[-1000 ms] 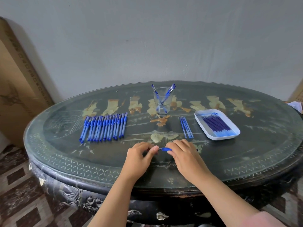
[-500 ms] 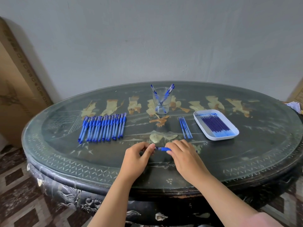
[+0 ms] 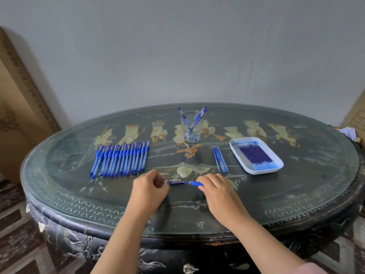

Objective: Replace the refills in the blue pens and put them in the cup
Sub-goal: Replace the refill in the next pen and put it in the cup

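Pen point(image 3: 184, 182): right hand point(image 3: 219, 191) grips barrel, left hand point(image 3: 149, 189) pinches tip.

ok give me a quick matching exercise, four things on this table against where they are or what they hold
1 glass cup
2 white tray
3 row of pens
4 single pen

a gripped by the right hand
b holds a few pens
c lies left of the cup
d holds a bundle of refills

Pairs: 1-b, 2-d, 3-c, 4-a
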Available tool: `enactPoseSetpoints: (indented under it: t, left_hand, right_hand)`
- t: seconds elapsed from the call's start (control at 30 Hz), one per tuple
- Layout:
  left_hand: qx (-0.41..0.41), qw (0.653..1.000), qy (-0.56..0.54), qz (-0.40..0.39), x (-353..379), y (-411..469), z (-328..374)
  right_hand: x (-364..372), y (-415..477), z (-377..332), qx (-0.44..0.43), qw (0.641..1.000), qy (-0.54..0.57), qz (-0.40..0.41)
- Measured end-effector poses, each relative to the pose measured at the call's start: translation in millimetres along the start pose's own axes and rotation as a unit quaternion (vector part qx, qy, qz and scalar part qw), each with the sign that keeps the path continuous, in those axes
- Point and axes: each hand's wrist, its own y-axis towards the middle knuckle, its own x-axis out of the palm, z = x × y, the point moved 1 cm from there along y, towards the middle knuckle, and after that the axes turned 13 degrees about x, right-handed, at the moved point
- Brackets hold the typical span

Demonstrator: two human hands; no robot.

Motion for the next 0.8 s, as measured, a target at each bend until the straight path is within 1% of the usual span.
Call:
enactPoseSetpoints:
  t: [0.03, 0.1, 0.13, 0.2, 0.3, 0.5, 0.7, 0.8]
  left_hand:
    - [0.005, 0.997, 0.055, -0.055, -4.5, 4.5, -1.2]
    - [-0.008, 0.979, 0.14, -0.151, -10.1, 12.4, -2.0]
    - [-0.015, 0.969, 0.167, -0.182, -10.8, 15.3, -0.7]
    - [-0.018, 0.96, 0.191, -0.206, -8.7, 18.0, 4.0]
    - [-0.012, 0.966, 0.178, -0.19, -2.2, 18.8, 3.0]
    - [-0.04, 0.989, 0.086, -0.118, -1.0, 13.4, -3.8]
    - [-0.051, 0.992, 0.048, -0.105, -0.9, 10.7, -6.1]
    - [-0.054, 0.994, 0.033, -0.084, 0.8, 8.1, -7.7]
  right_hand:
    - [-0.5, 0.1, -0.2, 0.001, 1.0, 0.0, 0.001]
    - [-1.3, -0.1, -1.2, -0.001, 1.0, -0.003, 0.003]
    - [-1.6, 0.0, -1.5, -0.002, 1.0, -0.004, 0.005]
    - [-1.8, -0.3, -1.7, -0.002, 1.0, -0.005, 0.005]
    - [-1.3, -0.7, -1.3, 0.0, 1.0, -0.011, 0.007]
    - [-1.4, -0.7, -1.6, 0.006, 1.0, -0.024, 0.0]
    - [-4.8, -0.5, -3.6, 0.006, 1.0, -0.013, 0.004]
    - [-7.4, 0.3, -2.9, 0.025, 1.0, -0.001, 0.009]
